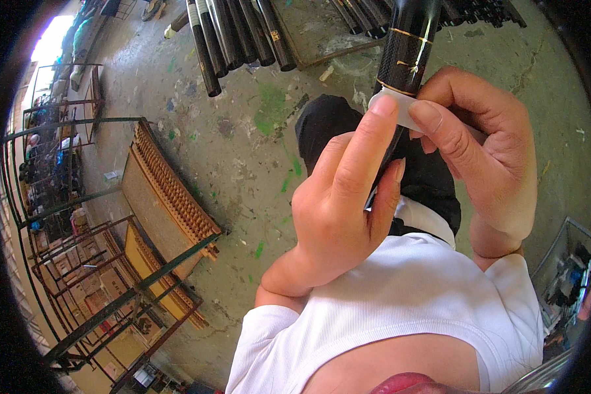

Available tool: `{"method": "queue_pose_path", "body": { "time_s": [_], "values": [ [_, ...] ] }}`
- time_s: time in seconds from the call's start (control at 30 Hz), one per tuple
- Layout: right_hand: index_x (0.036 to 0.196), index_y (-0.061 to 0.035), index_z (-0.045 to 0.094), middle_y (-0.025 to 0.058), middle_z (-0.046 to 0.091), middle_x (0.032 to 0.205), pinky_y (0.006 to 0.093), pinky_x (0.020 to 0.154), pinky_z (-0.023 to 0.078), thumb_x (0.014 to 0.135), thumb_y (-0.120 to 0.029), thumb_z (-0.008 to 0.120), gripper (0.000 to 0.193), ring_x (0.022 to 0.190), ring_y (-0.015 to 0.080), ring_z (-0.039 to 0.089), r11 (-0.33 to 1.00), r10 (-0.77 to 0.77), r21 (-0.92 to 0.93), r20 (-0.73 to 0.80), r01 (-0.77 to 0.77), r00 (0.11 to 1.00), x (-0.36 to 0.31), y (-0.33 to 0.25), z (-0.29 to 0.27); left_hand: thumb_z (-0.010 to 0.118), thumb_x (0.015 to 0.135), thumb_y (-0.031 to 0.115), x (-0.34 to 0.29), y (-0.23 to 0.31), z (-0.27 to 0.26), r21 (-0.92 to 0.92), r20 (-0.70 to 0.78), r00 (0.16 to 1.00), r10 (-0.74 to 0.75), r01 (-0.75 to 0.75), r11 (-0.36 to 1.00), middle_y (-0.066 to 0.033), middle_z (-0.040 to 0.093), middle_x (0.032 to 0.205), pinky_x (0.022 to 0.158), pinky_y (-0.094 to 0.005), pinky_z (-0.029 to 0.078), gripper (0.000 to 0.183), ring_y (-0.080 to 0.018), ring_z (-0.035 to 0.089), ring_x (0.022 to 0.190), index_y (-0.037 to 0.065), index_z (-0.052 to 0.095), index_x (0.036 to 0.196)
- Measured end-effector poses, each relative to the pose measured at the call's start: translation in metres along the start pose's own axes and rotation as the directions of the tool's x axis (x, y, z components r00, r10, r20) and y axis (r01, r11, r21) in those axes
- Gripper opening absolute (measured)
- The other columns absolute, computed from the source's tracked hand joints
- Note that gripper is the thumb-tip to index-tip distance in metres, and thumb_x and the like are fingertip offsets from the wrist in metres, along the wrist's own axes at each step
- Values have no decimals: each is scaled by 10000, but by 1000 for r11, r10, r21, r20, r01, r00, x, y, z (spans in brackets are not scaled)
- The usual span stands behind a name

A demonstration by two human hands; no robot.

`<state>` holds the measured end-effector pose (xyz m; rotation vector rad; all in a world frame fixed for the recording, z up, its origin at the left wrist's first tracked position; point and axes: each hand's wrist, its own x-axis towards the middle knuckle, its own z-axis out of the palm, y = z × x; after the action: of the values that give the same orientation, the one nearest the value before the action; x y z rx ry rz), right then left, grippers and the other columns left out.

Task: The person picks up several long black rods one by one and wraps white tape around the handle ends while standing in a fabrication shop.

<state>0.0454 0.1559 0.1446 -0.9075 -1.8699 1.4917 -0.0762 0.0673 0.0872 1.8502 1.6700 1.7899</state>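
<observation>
One black rod (406,58), glossy, with thin gold bands and a small gold mark, held upright in view before the person's chest, its upper end running out at the top edge; one whitish translucent strip (404,110), set against the rod just below the lowest gold band; a thinner dark length runs on beneath it, partly hidden by the fingers; left hand (341,200), closed about the thinner length, forefinger tip pressed on the left end of the strip, thumb alongside lower down; right hand (489,141), thumb and bent forefinger pinching the strip at its right end, the other fingers curled behind, partly hidden; white ribbed shirt (394,289) and dark trousers (433,190), worn by the person; grey floor (236,190), flecked with green paint; bundle of dark rods (233,33), lying side by side on the floor at the top; second bundle of dark rods (368,16), at the top, near the held rod; dark metal rack (177,261), at left, with a wooden panel (161,197) edged by rows of rounded brown pieces; cardboard boxes (105,289), beyond the rack's bars.
</observation>
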Motion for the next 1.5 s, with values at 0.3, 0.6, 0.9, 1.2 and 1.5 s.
{"method": "queue_pose_path", "body": {
  "time_s": [0.3, 0.6, 0.9, 1.2, 1.5],
  "values": [
    [770, -31, 576, -22, 527, 684, 158, 462, 264, 873, -200, 600, 199, 600, 14, 429, 1000, -16, -19, 14, 16, 1000, -2, 1, -6, 648, 734, -76, 0, 2, 1, -39, 31, 999, -15, 16, 999, -187, 584, 1167, 644, -314, 515, 565, -266, 622, 765, -50, 456, 1264],
    [762, -31, 571, -17, 525, 678, 160, 457, 258, 870, -202, 593, 205, 587, 12, 422, 1000, -21, -2, 7, 21, 1000, -3, 3, -8, 645, 728, -82, 1, 4, 3, -53, 47, 999, -26, 29, 998, -190, 589, 1153, 639, -309, 510, 560, -257, 613, 744, -53, 468, 1259],
    [751, -26, 571, -12, 522, 673, 166, 453, 260, 856, -203, 605, 208, 578, 16, 421, 998, -65, 20, 4, 64, 998, -3, 6, -7, 605, 812, -13, -5, 5, -7, -97, 163, 983, -83, 100, 990, -217, 442, 1311, 754, -286, 495, 579, -219, 591, 908, -70, 333, 1319],
    [744, -25, 575, -10, 527, 677, 171, 461, 261, 849, -202, 610, 209, 589, 21, 427, 999, -53, 9, 3, 53, 999, -4, 2, -6, 592, 851, 18, -7, 3, -11, -52, 224, 973, -58, 71, 996, -217, 350, 1401, 765, -264, 492, 624, -193, 591, 944, -59, 243, 1363],
    [758, -17, 574, -2, 527, 690, 174, 537, 310, 849, -192, 615, 201, 623, 45, 448, 997, -53, 51, 55, 50, 997, -3, 1, -6, 597, 837, -6, -15, 6, -15, -117, 218, 962, -162, 190, 975, -210, 401, 1350, 677, -226, 480, 643, -154, 584, 806, -42, 239, 1370]
  ]
}}
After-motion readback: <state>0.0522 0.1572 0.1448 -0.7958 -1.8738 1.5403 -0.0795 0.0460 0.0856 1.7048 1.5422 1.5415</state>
